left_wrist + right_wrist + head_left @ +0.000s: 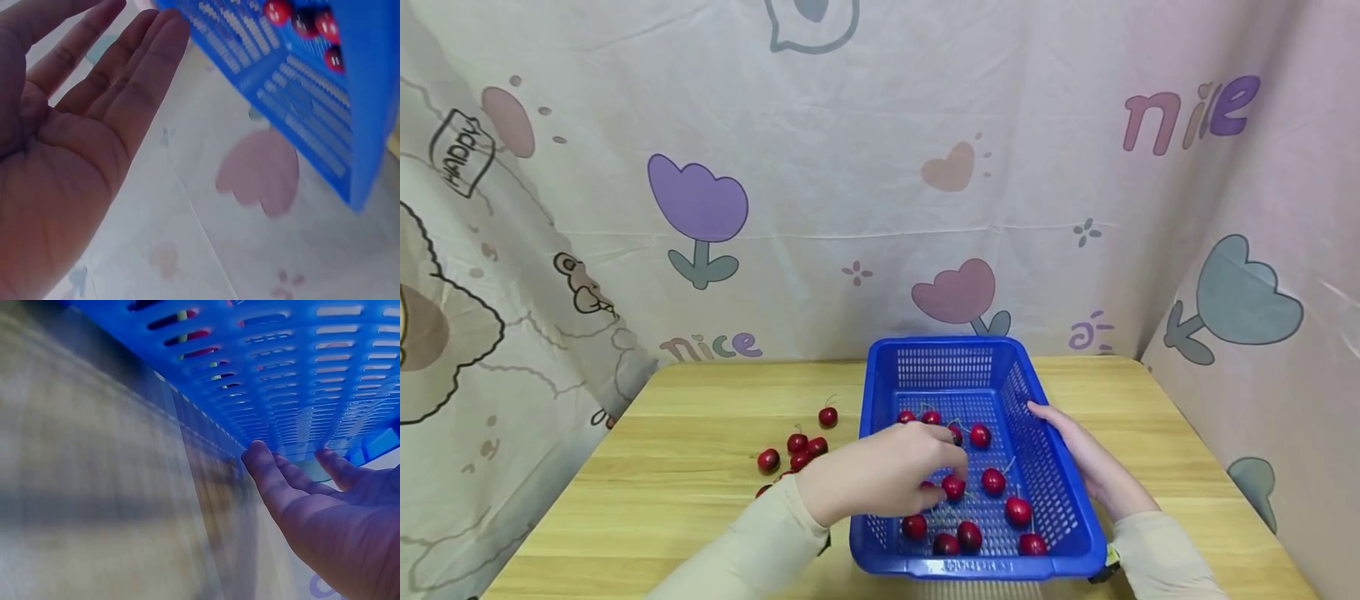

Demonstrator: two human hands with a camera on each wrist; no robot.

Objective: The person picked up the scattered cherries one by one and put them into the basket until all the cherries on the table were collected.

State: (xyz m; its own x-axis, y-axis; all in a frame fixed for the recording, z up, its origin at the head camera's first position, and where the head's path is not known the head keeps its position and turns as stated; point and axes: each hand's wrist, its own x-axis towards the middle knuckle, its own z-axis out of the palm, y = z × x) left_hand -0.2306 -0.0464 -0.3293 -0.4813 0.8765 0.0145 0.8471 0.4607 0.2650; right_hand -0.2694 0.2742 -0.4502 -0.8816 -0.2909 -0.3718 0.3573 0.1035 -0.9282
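Observation:
My left hand (898, 467) reaches over a blue plastic basket (977, 567) from the left, thumb and fingertips around a red cherry (953, 487) low inside. In the left wrist view, the same hand (87, 125) has its fingers loosely extended, no cherry showing between them. More dark red cherries (1018, 511), several with stems, lie spread over the basket floor. At the basket's right side, my right hand (1086, 458) holds the wall, one digit over the rim. The right wrist view has its other fingers (269, 469) against the slotted outside.
Left of the basket, a loose group of cherries (798, 442) lies on the wooden table (700, 408), partly hidden by the left forearm. One cherry (827, 417) sits a little behind them. A printed curtain (820, 283) hangs behind the table and along both sides.

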